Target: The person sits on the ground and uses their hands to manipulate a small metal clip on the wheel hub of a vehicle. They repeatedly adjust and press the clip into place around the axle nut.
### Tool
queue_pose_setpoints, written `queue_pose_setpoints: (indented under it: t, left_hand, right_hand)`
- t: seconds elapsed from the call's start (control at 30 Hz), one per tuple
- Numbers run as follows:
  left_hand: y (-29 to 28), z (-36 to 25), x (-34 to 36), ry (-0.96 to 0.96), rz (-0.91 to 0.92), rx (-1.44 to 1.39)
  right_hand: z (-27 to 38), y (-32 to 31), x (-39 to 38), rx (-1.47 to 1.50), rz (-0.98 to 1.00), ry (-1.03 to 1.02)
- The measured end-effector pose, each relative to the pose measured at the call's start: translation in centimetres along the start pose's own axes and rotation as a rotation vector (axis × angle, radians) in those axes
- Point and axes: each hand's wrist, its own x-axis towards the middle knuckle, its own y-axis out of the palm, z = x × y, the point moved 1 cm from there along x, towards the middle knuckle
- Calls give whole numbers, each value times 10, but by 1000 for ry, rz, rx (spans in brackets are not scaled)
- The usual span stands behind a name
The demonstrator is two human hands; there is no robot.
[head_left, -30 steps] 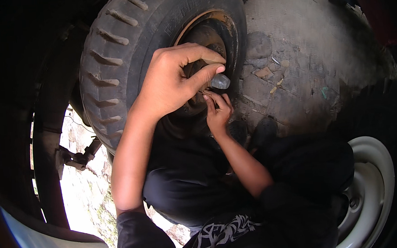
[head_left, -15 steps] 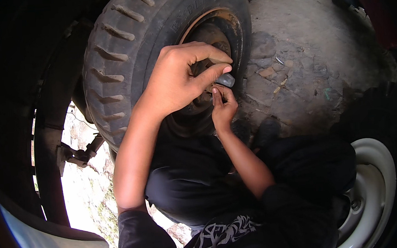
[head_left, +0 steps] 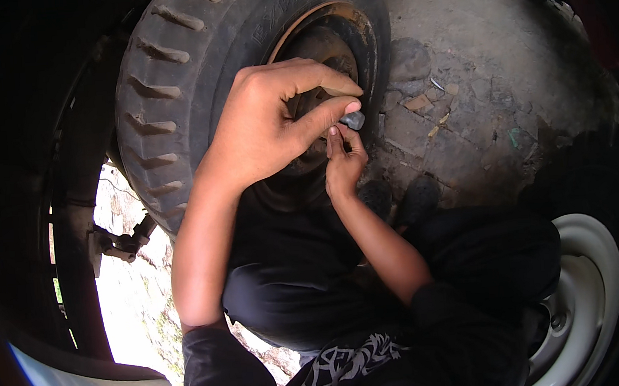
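Observation:
A large black tyre [head_left: 154, 82] on a rusty rim [head_left: 346, 15] stands before me. My left hand [head_left: 265, 117] is curled in front of its hub, thumb and index bent toward each other, the other fingers mostly hidden. A small grey rounded object [head_left: 352, 118] shows just under my left thumb tip; I cannot tell how it is held. Just below it, my right hand [head_left: 344, 158] is pinched at the hub, with what it grips too small or hidden to name.
My bent legs in dark trousers [head_left: 280, 288] are below, feet [head_left: 418, 200] on broken stone ground [head_left: 445, 76]. A white wheel rim [head_left: 594, 259] is at lower right. Dark vehicle bodywork and a metal fitting [head_left: 119, 246] frame the left, beside bright ground.
Both hands sit slightly higher than a second ago, still close together. The grey object has tilted and shows less beneath my thumb. The tyre has shifted a little in view.

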Motion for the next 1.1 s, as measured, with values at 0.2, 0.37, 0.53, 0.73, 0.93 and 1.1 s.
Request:
queue_pose_setpoints:
  t: [0.2,0.37,0.53,0.73,0.93,1.1]
  left_hand:
    - [-7,1,0,-79,23,-20]
    - [-5,4,-1,-24,3,13]
    - [-11,-2,3,-63,9,-15]
    - [-7,1,-2,-25,-17,3]
    - [-9,3,0,-17,-52,9]
    - [-9,2,-3,-29,-7,11]
  right_hand:
    - [0,5,-7,42,8,81]
    - [16,10,-2,89,-62,180]
    - [12,9,-6,145,7,191]
    - [8,9,-5,172,0,146]
    - [8,-8,0,-324,43,-434]
    - [41,6,14,-629,80,-689]
